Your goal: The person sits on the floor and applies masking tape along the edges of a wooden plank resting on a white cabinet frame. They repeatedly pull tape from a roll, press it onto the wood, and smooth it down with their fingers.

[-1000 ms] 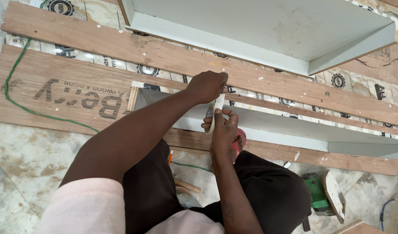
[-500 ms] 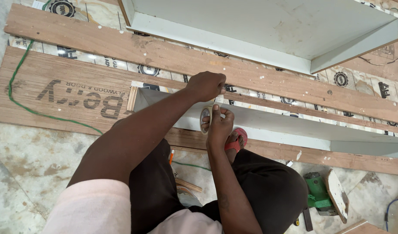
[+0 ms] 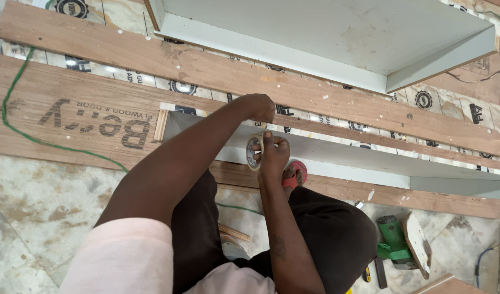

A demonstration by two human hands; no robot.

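The left hand (image 3: 259,107) presses on the grey panel (image 3: 370,158), its fingertips hidden. The right hand (image 3: 273,154) grips a tape roll (image 3: 255,152). Plywood boards (image 3: 81,117) cover the mottled floor (image 3: 37,201).

Roll of beige masking tape (image 3: 255,152), upright on edge, against pale grey panel (image 3: 370,158)

Carpentry site or workshop floor. Long brown plywood planks (image 3: 250,71) run across the upper frame over printed protective sheeting (image 3: 337,122). Grey-painted boxed shelf panels (image 3: 337,38) sit at top centre and right. A green handheld power tool (image 3: 394,245) lies lower right, a thin green cable (image 3: 21,130) trails at left, on a mottled, dusty stone floor (image 3: 48,201).
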